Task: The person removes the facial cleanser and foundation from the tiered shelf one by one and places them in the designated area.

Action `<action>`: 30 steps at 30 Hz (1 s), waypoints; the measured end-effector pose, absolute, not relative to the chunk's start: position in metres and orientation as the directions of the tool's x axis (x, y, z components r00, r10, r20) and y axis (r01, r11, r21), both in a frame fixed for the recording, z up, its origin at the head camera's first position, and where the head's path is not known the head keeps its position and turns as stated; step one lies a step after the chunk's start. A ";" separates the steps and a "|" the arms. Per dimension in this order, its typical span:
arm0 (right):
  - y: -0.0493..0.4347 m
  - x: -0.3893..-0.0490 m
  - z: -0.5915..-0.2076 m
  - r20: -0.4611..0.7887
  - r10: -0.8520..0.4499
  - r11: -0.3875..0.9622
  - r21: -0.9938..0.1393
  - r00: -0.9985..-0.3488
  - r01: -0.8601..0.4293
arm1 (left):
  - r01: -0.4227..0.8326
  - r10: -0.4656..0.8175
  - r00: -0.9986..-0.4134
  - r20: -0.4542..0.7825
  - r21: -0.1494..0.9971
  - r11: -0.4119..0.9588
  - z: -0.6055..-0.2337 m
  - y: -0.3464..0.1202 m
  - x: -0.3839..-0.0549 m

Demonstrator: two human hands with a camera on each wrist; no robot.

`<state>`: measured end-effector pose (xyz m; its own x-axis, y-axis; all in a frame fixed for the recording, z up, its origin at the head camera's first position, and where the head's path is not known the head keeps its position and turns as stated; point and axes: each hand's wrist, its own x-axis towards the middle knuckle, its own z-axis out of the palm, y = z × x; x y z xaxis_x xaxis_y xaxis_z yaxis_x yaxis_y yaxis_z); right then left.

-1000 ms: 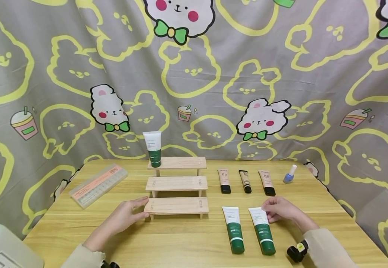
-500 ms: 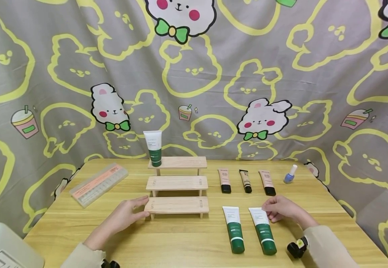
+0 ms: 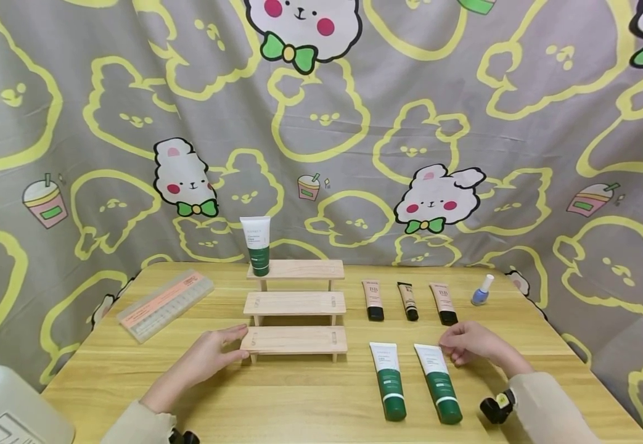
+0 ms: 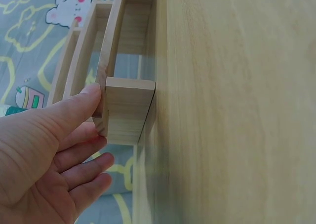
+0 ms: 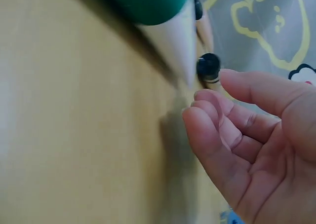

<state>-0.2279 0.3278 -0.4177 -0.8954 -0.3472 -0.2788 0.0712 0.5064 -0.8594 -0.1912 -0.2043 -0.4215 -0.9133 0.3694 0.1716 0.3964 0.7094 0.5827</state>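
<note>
A three-step wooden stand [image 3: 293, 340] stands on the table. My left hand [image 3: 207, 357] holds the left end of its lowest step, the thumb [image 4: 81, 105] on the edge and the other fingers loosely bent beside it. A green-and-white tube [image 3: 257, 246] stands upright at the left of the top step. Two matching tubes lie at the front right: a nearer-to-stand tube [image 3: 389, 381] and a right tube [image 3: 439, 383]. My right hand [image 3: 476, 345] hovers by the white end of the right tube, fingers loosely curled around nothing in the right wrist view.
Behind the lying tubes are a pink BB tube [image 3: 373, 300], a slim dark-capped tube [image 3: 408, 301] and another pink tube [image 3: 444, 303]. A blue nail polish bottle [image 3: 482, 291] stands farther right. A flat clear case [image 3: 166, 305] lies left; a white jug [image 3: 10, 407] fills the near-left corner.
My right hand has shifted slightly right, away from the white end of the right tube. My left hand stays at the stand, and the view has shifted a little.
</note>
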 end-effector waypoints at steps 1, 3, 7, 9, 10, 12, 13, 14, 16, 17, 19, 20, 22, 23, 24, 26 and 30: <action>0.328 -0.229 -0.415 -0.268 -0.348 0.505 -0.861 -0.898 0.062 | 0.400 0.373 -0.912 0.172 0.582 0.708 -0.421 -0.204 -0.191; 0.327 -0.231 -0.408 -0.246 -0.355 0.496 -0.867 -0.902 0.041 | 0.404 0.378 -0.909 0.173 0.582 0.705 -0.421 -0.204 -0.191; 0.321 -0.240 -0.390 -0.183 -0.363 0.480 -0.877 -0.914 -0.015 | 0.405 0.382 -0.908 0.170 0.583 0.704 -0.420 -0.205 -0.191; 0.317 -0.245 -0.380 -0.155 -0.356 0.486 -0.873 -0.921 -0.041 | 0.403 0.381 -0.909 0.167 0.585 0.703 -0.420 -0.205 -0.191; 0.314 -0.248 -0.375 -0.137 -0.355 0.486 -0.872 -0.925 -0.057 | 0.402 0.382 -0.909 0.166 0.587 0.702 -0.420 -0.205 -0.191; 0.307 -0.254 -0.365 -0.112 -0.357 0.490 -0.868 -0.927 -0.084 | 0.401 0.381 -0.910 0.165 0.589 0.702 -0.421 -0.205 -0.192; 0.303 -0.257 -0.360 -0.100 -0.358 0.488 -0.867 -0.928 -0.095 | 0.400 0.380 -0.910 0.164 0.590 0.702 -0.421 -0.205 -0.192; 0.299 -0.260 -0.355 -0.083 -0.358 0.486 -0.867 -0.930 -0.110 | 0.399 0.379 -0.911 0.164 0.590 0.702 -0.421 -0.205 -0.192; 0.288 -0.265 -0.344 -0.052 -0.366 0.480 -0.866 -0.929 -0.140 | 0.400 0.379 -0.910 0.165 0.590 0.702 -0.421 -0.206 -0.192; 0.282 -0.267 -0.338 -0.040 -0.363 0.481 -0.864 -0.931 -0.150 | 0.400 0.379 -0.910 0.166 0.589 0.702 -0.421 -0.206 -0.192; 0.270 -0.272 -0.326 -0.010 -0.367 0.478 -0.860 -0.930 -0.179 | 0.402 0.379 -0.910 0.169 0.588 0.702 -0.421 -0.205 -0.191; 0.263 -0.274 -0.320 0.005 -0.372 0.477 -0.857 -0.928 -0.196 | 0.402 0.379 -0.910 0.170 0.588 0.702 -0.420 -0.205 -0.191; 0.249 -0.278 -0.309 0.026 -0.384 0.477 -0.850 -0.923 -0.223 | 0.403 0.379 -0.910 0.171 0.588 0.702 -0.420 -0.205 -0.190; 0.242 -0.280 -0.304 0.032 -0.390 0.475 -0.849 -0.920 -0.231 | 0.402 0.378 -0.910 0.170 0.588 0.702 -0.420 -0.204 -0.190; 0.235 -0.282 -0.300 0.041 -0.404 0.472 -0.846 -0.914 -0.246 | 0.400 0.378 -0.910 0.169 0.590 0.702 -0.419 -0.204 -0.190; 0.222 -0.287 -0.292 0.048 -0.418 0.473 -0.841 -0.907 -0.262 | 0.398 0.377 -0.911 0.165 0.589 0.703 -0.419 -0.204 -0.190; 0.195 -0.296 -0.282 0.062 -0.435 0.470 -0.835 -0.898 -0.285 | 0.393 0.375 -0.913 0.160 0.592 0.704 -0.420 -0.204 -0.190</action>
<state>-0.2957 0.1947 -0.2816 -0.8982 -0.4352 0.0617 -0.2853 0.4705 -0.8350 -0.1900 -0.2043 -0.4197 -0.9130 0.3752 0.1603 0.3932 0.7038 0.5916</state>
